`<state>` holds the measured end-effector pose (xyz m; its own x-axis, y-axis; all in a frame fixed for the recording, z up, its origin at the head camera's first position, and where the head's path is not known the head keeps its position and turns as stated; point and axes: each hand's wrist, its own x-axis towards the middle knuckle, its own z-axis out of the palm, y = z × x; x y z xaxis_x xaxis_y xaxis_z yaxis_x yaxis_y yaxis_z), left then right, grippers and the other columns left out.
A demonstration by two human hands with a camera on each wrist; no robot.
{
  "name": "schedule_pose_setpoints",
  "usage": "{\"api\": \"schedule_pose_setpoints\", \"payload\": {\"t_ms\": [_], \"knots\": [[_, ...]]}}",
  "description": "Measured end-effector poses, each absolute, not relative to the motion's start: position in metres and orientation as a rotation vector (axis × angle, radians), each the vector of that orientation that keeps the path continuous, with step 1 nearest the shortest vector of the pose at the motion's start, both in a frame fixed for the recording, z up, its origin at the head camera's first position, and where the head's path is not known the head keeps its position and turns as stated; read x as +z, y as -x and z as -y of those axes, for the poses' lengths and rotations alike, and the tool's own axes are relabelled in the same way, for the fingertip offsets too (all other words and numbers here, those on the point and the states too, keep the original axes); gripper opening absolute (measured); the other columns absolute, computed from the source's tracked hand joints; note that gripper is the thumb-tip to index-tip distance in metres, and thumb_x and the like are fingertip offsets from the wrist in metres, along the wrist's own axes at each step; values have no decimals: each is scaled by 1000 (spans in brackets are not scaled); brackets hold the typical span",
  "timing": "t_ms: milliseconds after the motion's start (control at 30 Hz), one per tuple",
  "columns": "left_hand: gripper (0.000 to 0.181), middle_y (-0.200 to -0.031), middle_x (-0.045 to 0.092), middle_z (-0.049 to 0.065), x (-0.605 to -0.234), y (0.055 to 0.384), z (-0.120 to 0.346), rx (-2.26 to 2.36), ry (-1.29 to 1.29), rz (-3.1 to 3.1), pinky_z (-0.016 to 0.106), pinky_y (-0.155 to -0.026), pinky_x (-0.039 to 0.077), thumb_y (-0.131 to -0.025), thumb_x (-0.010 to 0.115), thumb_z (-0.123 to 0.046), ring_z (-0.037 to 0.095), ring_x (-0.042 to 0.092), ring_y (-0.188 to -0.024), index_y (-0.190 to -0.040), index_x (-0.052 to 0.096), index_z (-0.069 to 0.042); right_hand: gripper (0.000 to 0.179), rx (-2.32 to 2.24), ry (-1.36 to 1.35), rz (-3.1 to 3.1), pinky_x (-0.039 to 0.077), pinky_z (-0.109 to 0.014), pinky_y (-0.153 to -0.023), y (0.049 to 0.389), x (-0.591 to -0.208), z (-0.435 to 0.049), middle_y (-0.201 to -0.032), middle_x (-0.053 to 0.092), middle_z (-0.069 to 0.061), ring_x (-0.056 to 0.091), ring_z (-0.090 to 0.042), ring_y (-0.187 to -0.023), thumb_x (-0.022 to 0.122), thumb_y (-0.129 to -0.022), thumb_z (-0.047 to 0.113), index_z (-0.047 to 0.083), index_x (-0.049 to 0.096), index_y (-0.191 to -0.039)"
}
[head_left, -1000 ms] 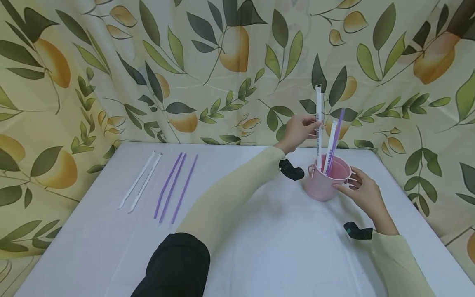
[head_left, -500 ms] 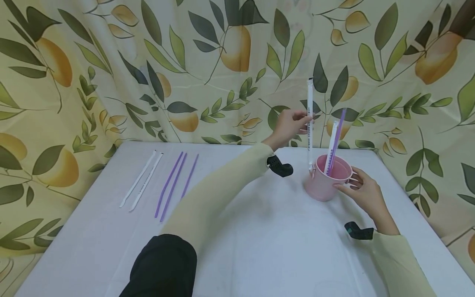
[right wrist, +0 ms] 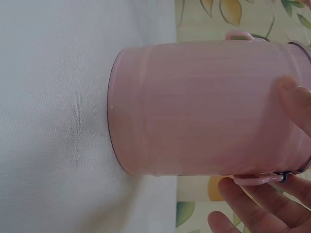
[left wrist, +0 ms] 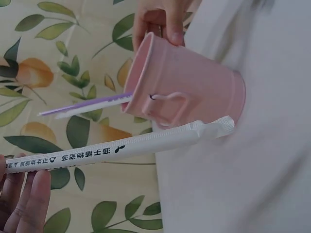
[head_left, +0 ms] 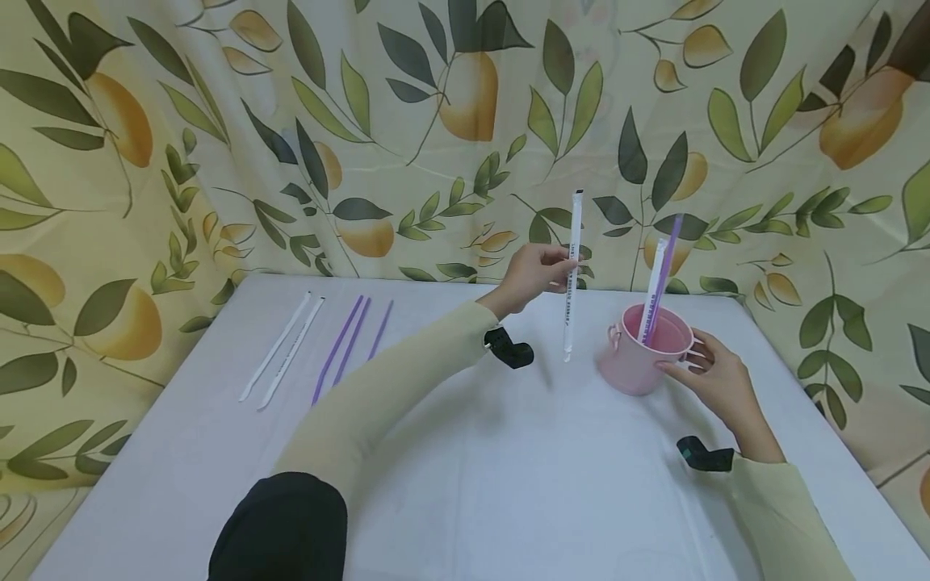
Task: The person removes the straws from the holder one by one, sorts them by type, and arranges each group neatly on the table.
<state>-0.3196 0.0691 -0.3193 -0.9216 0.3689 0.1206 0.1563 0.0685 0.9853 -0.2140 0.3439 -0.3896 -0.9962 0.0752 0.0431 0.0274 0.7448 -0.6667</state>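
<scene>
A white paper-wrapped straw (head_left: 573,290) stands nearly upright in the air, pinched by my left hand (head_left: 532,276). Its lower end hangs left of a pink bucket (head_left: 626,367), apart from it. In the left wrist view, dark printing shows along the wrapper (left wrist: 160,141). My right hand (head_left: 719,387) grips the bucket's right side, thumb on the outer wall and fingers by the small side handle (right wrist: 257,180). Inside the bucket lean a wrapped white straw (head_left: 651,290) and a purple straw (head_left: 668,262); their lower ends are hidden.
On the left of the white table (head_left: 508,484) lie two wrapped white straws (head_left: 291,353) and three purple straws (head_left: 338,347), side by side. My left sleeve covers some of their near ends. A leaf-and-fruit patterned cloth (head_left: 465,177) hangs behind the table.
My left hand has lifted the wrapped straw out of the bucket and moved it left, clear of the rim. My right hand has stayed on the bucket.
</scene>
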Motion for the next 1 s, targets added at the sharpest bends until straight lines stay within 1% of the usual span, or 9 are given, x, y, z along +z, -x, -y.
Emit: {"api": "schedule_pose_setpoints", "payload": {"t_ms": [167, 400, 533, 733, 900, 1000], "knots": [[24, -106, 68, 20, -331, 316, -52, 1945, -504, -2170, 25, -71, 59, -92, 59, -11, 27, 69, -87, -112, 66, 1, 88, 1092, 84, 2881, 44, -49, -89, 215, -390, -342, -136, 41, -36, 46, -52, -118, 66, -86, 41, -3, 21, -146], [25, -108, 68, 17, -343, 312, -27, 1890, -437, -2181, 26, -73, 58, -92, 59, -11, 21, 69, -87, -114, 64, -1, 89, 1088, 105, 2905, 43, -51, -91, 214, -388, -340, -136, 39, -37, 45, -53, -119, 65, -86, 43, -3, 20, -147], [26, -109, 68, 16, -346, 308, -14, 1873, -391, -2186, 26, -73, 58, -92, 59, -12, 22, 69, -89, -116, 64, -3, 89, 1080, 115, 2907, 43, -51, -90, 214, -387, -341, -136, 39, -37, 45, -53, -119, 64, -86, 43, -3, 20, -147], [26, -109, 68, 17, -351, 303, 0, 1842, -381, -2203, 26, -73, 58, -92, 59, -12, 26, 69, -94, -116, 65, -2, 89, 1080, 120, 2906, 44, -50, -90, 213, -387, -342, -137, 39, -37, 45, -52, -119, 65, -86, 43, -3, 19, -147], [24, -108, 68, 17, -355, 297, 13, 1839, -351, -2216, 27, -73, 59, -91, 61, -12, 23, 70, -89, -113, 66, -2, 88, 1070, 107, 2904, 44, -50, -89, 213, -386, -341, -135, 40, -37, 45, -53, -118, 65, -86, 42, -4, 20, -146], [25, -108, 68, 18, -358, 292, 21, 1854, -326, -2206, 28, -73, 59, -91, 61, -10, 24, 70, -88, -113, 66, 0, 87, 1059, 98, 2903, 44, -50, -89, 213, -386, -340, -135, 40, -38, 46, -53, -117, 65, -86, 41, -5, 20, -146]]}}
